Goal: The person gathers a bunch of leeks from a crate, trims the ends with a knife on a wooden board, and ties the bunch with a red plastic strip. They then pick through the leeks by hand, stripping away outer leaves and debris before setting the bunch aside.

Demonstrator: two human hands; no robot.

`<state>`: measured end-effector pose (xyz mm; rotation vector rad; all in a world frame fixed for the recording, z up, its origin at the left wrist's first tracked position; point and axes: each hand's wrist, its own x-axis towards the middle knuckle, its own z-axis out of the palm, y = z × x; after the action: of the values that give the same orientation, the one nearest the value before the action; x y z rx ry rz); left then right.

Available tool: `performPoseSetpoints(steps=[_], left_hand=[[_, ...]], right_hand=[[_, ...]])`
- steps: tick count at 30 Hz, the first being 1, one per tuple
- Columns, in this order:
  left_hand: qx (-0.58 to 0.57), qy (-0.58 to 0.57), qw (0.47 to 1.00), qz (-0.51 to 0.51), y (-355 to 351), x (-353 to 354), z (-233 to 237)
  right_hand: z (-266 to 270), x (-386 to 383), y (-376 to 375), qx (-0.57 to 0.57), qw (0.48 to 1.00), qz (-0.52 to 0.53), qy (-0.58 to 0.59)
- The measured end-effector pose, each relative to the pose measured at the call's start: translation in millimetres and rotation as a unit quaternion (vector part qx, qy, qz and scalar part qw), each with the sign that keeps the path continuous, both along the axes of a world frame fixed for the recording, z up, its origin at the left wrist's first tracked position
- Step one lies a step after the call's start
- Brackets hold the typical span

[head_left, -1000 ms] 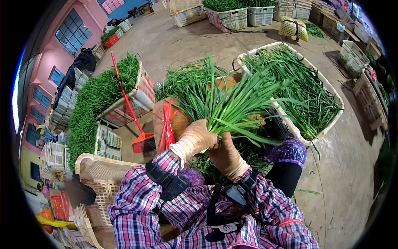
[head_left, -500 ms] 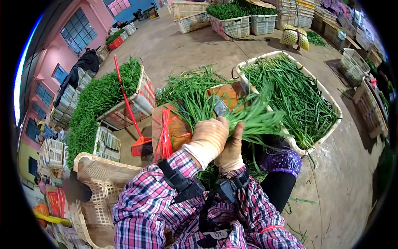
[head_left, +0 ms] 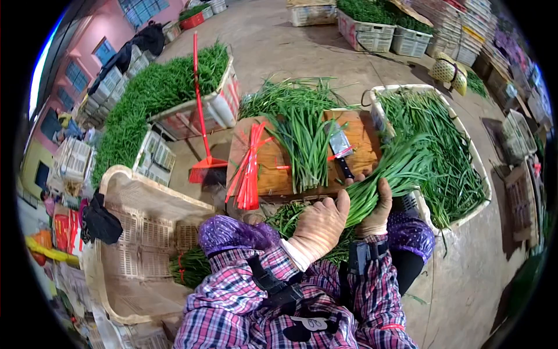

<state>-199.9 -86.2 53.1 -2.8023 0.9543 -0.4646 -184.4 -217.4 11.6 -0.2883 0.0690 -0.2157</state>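
Note:
A bunch of green chives (head_left: 401, 168) slants across my lap, leaf tips pointing up and right. My right hand (head_left: 376, 212), in a tan glove, is closed round its middle, thumb on the near side. At the lower stem ends my gloved left hand (head_left: 319, 228) is curled against the bunch, its fingers partly hidden. Another pile of chives (head_left: 311, 145) lies on the wooden board (head_left: 270, 168) in front of me. Beside it rest a cleaver (head_left: 339, 142) with a dark handle and a sheaf of red ties (head_left: 249, 174).
To the right stands a white crate (head_left: 485, 174) heaped with chives. A beige crate (head_left: 157, 203) at left holds a tied bunch (head_left: 192, 267). Behind it are a red broom (head_left: 203, 110) and another chive-filled crate (head_left: 203, 113). More crates (head_left: 372, 36) stand at the back.
The bunch has moved right and down with both hands, off the board toward my right knee. The view has shifted, uncovering the board, cleaver and chive pile.

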Motion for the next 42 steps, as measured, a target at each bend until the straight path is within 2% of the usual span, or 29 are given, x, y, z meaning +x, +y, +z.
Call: performPoseSetpoints(steps=[1, 2, 4, 6, 8, 10, 12, 14, 15, 16, 17, 18, 20, 21, 22, 24, 25, 27, 28, 30, 31, 32, 34, 36, 37, 38, 39, 40, 42], left_hand=[[-0.04, 0.067, 0.997, 0.007, 5, -1, -4], [-0.07, 0.126, 0.989, 0.023, 10, -5, -6], [-0.178, 0.184, 0.967, 0.018, 25, -6, -15], [-0.196, 0.271, 0.941, 0.044, 46, -4, -19], [-0.123, 0.354, 0.916, 0.142, 64, 0, -28], [-0.139, 0.372, 0.903, 0.162, 90, 15, -47], [-0.286, 0.403, 0.843, 0.214, 115, 49, -51], [-0.512, 0.344, 0.772, 0.156, 128, 78, -67], [-0.556, 0.393, 0.716, 0.157, 128, 92, -70], [-0.595, 0.437, 0.656, 0.157, 124, 107, -55], [-0.638, 0.447, 0.618, 0.108, 115, 117, -35], [-0.632, 0.475, 0.599, 0.124, 112, 129, -34], [-0.562, 0.491, 0.651, 0.138, 103, 149, -44], [-0.561, 0.533, 0.616, 0.15, 98, 158, -49], [-0.507, 0.502, 0.675, 0.189, 91, 164, -58], [-0.485, 0.527, 0.672, 0.189, 88, 177, -87], [-0.483, 0.532, 0.669, 0.192, 86, 180, -96], [-0.425, 0.503, 0.719, 0.225, 82, 184, -113], [-0.423, 0.507, 0.716, 0.226, 81, 185, -116], [-0.459, 0.495, 0.707, 0.21, 80, 186, -120], [-0.487, 0.533, 0.655, 0.225, 80, 185, -109], [-0.486, 0.535, 0.654, 0.224, 80, 185, -101], [-0.494, 0.56, 0.612, 0.26, 81, 184, -91], [-0.497, 0.543, 0.631, 0.245, 80, 190, -135], [-0.552, 0.549, 0.586, 0.224, 82, 192, -160], [-0.605, 0.552, 0.538, 0.202, 82, 194, -161], [-0.633, 0.55, 0.493, 0.232, 79, 191, -162], [-0.633, 0.548, 0.496, 0.23, 81, 191, -161], [-0.601, 0.571, 0.505, 0.24, 84, 194, -155]], right_hand=[[7, 5, 3, 0.003, 1.0, -0.013, -0.016], [5, 6, -1, -0.05, 0.998, 0.012, 0.034], [15, 14, -4, -0.146, 0.987, 0.05, 0.048], [30, 33, -10, -0.191, 0.977, 0.037, 0.087], [49, 56, -13, -0.247, 0.965, 0.052, 0.076], [52, 89, -20, -0.311, 0.939, 0.122, 0.083], [61, 113, -1, -0.339, 0.916, 0.161, 0.138], [46, 145, 18, -0.413, 0.883, 0.163, 0.155], [40, 157, 29, -0.379, 0.882, 0.206, 0.189], [27, 171, 40, -0.44, 0.87, 0.158, 0.155], [13, 186, 51, -0.434, 0.865, 0.166, 0.192], [3, 198, 63, -0.426, 0.858, 0.174, 0.228], [-5, 208, 80, -0.483, 0.835, 0.156, 0.211], [-16, 217, 85, -0.492, 0.821, 0.17, 0.234], [-30, 226, 91, -0.476, 0.828, 0.161, 0.249], [-49, 232, 93, -0.501, 0.822, 0.153, 0.224], [-50, 234, 94, -0.515, 0.801, 0.163, 0.258], [-73, 245, 92, -0.538, 0.784, 0.152, 0.268], [-82, 247, 92, -0.563, 0.768, 0.138, 0.272], [-96, 247, 90, -0.56, 0.78, 0.113, 0.253], [-93, 244, 89, -0.546, 0.792, 0.123, 0.242], [-86, 239, 90, -0.532, 0.804, 0.132, 0.23], [-66, 227, 95, -0.503, 0.822, 0.128, 0.233], [-60, 222, 92, -0.48, 0.838, 0.146, 0.216], [-64, 222, 90, -0.47, 0.846, 0.14, 0.211], [-62, 220, 90, -0.46, 0.854, 0.134, 0.204], [-59, 217, 84, -0.438, 0.862, 0.156, 0.2], [-52, 213, 79, -0.481, 0.835, 0.153, 0.217], [-43, 202, 64, -0.485, 0.829, 0.164, 0.223]])
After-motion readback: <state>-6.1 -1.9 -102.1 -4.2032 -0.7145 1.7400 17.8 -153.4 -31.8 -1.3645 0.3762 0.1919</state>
